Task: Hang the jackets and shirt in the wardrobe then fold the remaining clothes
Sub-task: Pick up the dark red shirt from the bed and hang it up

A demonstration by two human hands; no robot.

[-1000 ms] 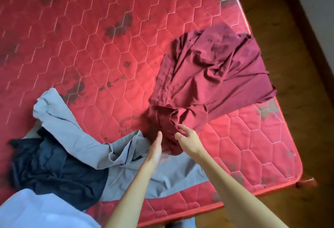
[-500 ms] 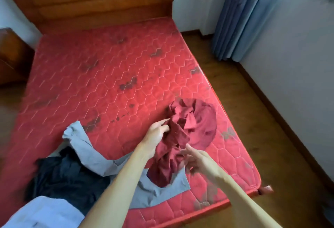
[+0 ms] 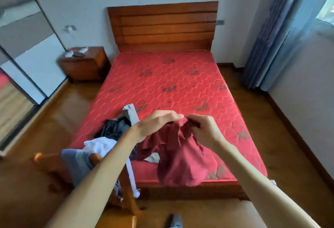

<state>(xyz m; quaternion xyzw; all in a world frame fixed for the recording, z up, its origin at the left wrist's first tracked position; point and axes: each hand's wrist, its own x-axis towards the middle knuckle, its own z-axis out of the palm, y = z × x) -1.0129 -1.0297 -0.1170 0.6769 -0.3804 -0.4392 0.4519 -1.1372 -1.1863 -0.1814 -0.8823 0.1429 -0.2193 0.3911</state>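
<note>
Maroon shirt (image 3: 180, 157), top edge between fingers (image 3: 197, 127)

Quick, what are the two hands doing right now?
Left hand: pinching the shirt.
Right hand: gripping the shirt.

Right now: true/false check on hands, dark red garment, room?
1. The left hand and right hand both hold up the dark red fabric garment. True.
2. It lies flat on the red quilted mattress. False: it hangs from the hands.
3. A brown wooden nightstand stands left of the mattress. True.
4. The blue curtain hangs on the left. False: on the right.
5. Dark, white and grey clothes lie piled at the mattress's near left corner. True.
</note>
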